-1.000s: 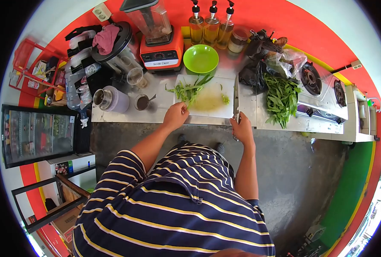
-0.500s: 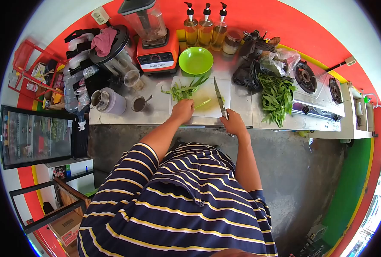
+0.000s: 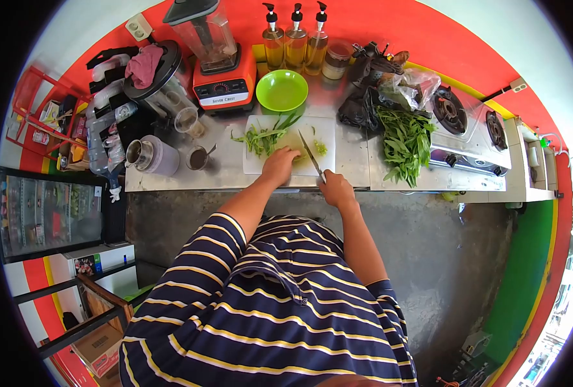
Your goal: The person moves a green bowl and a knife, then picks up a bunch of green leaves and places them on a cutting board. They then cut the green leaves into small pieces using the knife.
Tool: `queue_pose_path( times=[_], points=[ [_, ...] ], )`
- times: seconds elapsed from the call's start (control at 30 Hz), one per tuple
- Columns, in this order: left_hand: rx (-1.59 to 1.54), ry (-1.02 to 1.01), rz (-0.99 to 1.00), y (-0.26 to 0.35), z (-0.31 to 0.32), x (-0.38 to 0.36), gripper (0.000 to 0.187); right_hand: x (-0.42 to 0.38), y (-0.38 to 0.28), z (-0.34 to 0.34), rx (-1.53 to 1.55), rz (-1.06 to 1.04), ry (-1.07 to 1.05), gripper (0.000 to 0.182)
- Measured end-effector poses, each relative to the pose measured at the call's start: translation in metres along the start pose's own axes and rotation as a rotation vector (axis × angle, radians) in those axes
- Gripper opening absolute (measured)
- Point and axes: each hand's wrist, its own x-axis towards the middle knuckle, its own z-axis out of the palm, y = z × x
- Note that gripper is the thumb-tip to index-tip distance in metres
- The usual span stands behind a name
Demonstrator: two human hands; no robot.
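Your right hand (image 3: 337, 189), fingers closed round the knife (image 3: 310, 153), had brought the blade leftward over the board (image 3: 253, 165). Your left hand (image 3: 280, 166) lay curled beside the greens (image 3: 262, 140) there; whether it gripped any, I couldn't tell.

A metal counter (image 3: 228, 129) carries a white cutting board (image 3: 254, 166), a green bowl (image 3: 282, 91), a red blender (image 3: 224, 87), leafy greens (image 3: 405, 145), pump bottles (image 3: 295, 48) and a gas stove (image 3: 460, 132).

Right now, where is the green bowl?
In the head view, the green bowl sits behind the cutting board, just right of the orange blender.
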Motion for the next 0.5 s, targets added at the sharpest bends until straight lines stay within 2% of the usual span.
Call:
queue_pose_path(
  times=[0.1, 0.2, 0.37, 0.5],
  points=[
    [0.070, 0.042, 0.050, 0.002, -0.002, -0.002, 0.028, -0.004, -0.001, -0.001, -0.098, 0.023, -0.036, 0.035],
    [0.164, -0.028, 0.113, 0.003, -0.006, 0.005, 0.028, -0.003, 0.004, -0.001, -0.113, 0.043, -0.039, 0.034],
    [0.046, 0.039, 0.044, 0.000, 0.008, 0.001, 0.026, -0.007, -0.005, -0.002, -0.136, 0.024, 0.024, 0.029],
    [0.016, 0.005, -0.018, 0.004, 0.004, 0.001, 0.026, -0.004, -0.014, 0.005, -0.154, 0.054, 0.047, 0.026]
  ],
)
